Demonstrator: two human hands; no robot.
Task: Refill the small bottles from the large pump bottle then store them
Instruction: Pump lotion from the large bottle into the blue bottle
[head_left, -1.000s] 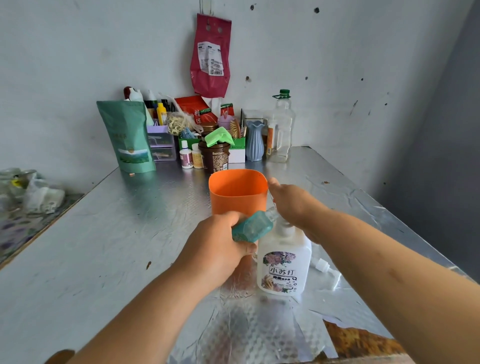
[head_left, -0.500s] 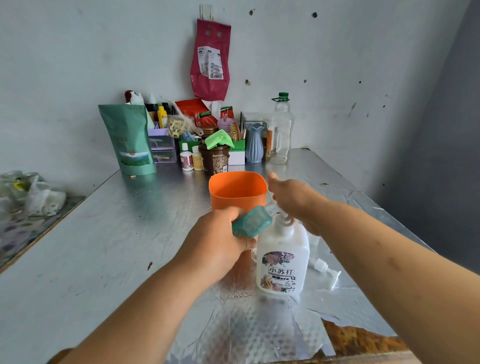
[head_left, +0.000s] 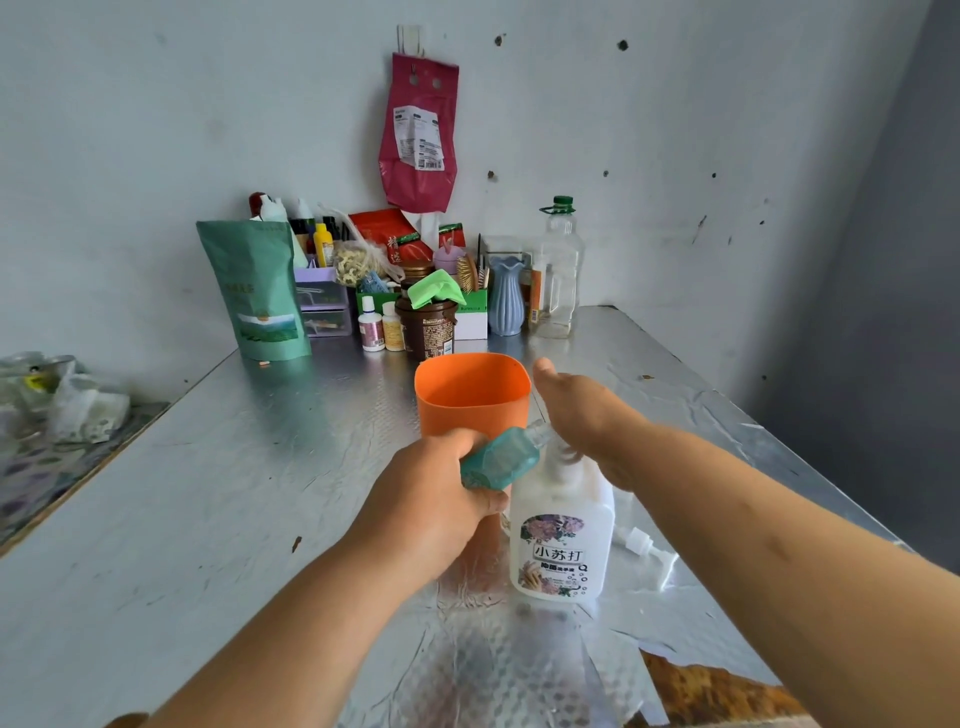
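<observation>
Head view. My left hand has its fingers wrapped round the small teal bottle, which is tilted, neck toward my right hand. The right hand lies over the top of the white pump bottle; its fingers are hidden, so I cannot tell the grip. The orange cup stands just beyond the left fingers on the counter.

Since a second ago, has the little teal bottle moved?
No. The teal bottle in the left hand sits at the same spot in front of the orange cup, neck tilted toward the white pump bottle; only the camera shifted.
</observation>
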